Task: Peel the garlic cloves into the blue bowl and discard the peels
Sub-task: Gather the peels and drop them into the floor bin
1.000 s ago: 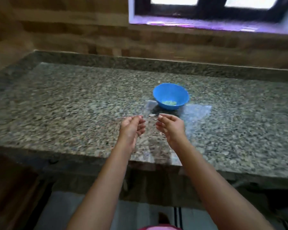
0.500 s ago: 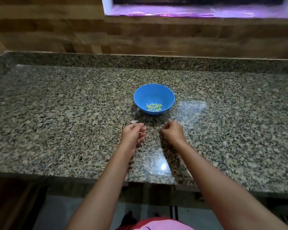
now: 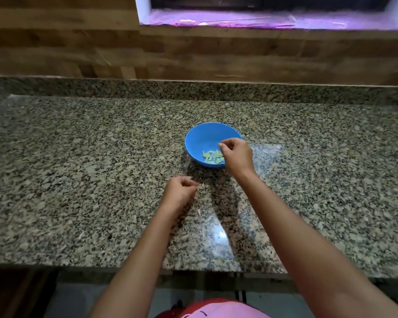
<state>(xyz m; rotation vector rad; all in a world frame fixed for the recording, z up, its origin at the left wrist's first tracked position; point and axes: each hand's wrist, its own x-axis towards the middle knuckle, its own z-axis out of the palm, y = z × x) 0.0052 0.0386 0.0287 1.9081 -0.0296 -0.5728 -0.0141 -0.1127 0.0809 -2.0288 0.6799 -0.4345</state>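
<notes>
Bench [image 3: 78, 180] of speckled granite carries everything. Left hand [image 3: 179, 191] sits at 7 o'clock of the blue bowl [image 3: 202, 136], grip curled narrow; what it holds, I cannot tell. Peel scrap [image 3: 199, 211] lies at its 5 o'clock. Garlic cloves [image 3: 213, 156] rest inside the bowl. Right hand [image 3: 237, 157] hangs over the bowl's 4 o'clock rim, grip pinched, contents unclear.

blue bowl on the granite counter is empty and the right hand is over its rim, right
Not empty: the head view shows pale peeled cloves lying in the blue bowl on the granite counter. The right hand is over its rim, as you say.
</notes>
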